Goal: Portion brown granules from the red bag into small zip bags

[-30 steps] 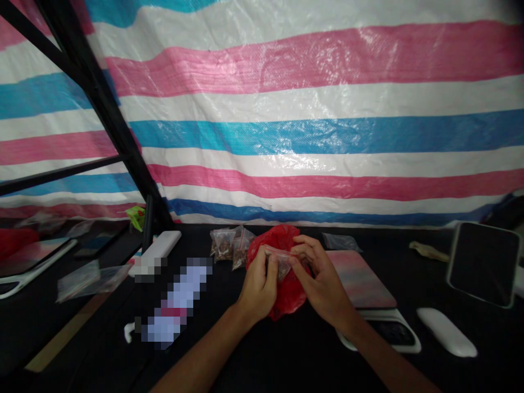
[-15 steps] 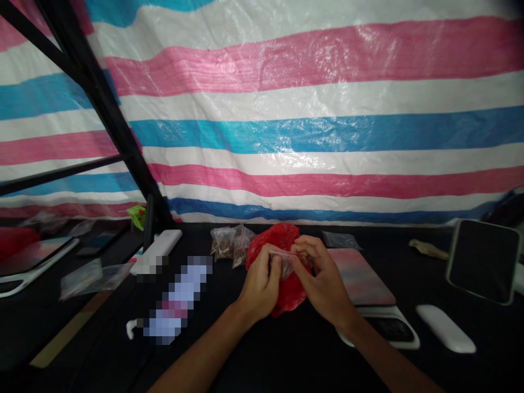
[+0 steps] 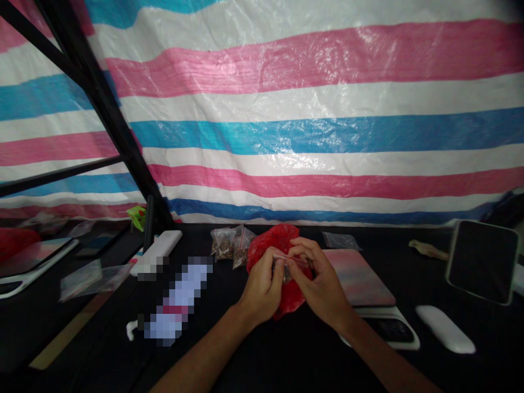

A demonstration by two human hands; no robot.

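Both hands pinch the top edge of a small clear zip bag with something in it that I cannot make out. My left hand grips its left side between thumb and fingers. On the right side, my right hand has its thumb and fingers closed on the edge, close to the left thumb. Behind and under them lies a crumpled red plastic bag, partly hidden by the hands. Just left of it, several filled zip bags with brown bits inside stand together on the black table.
A digital scale with a reddish plate sits right of the hands. Beyond it are a white mouse-like object and a dark-screened device. Flat clear bags lie at the back. A white power strip-like bar is at left.
The hands have drawn slightly closer together along the zip bag's top edge, the left thumb shifting right. The other things stay where they were.
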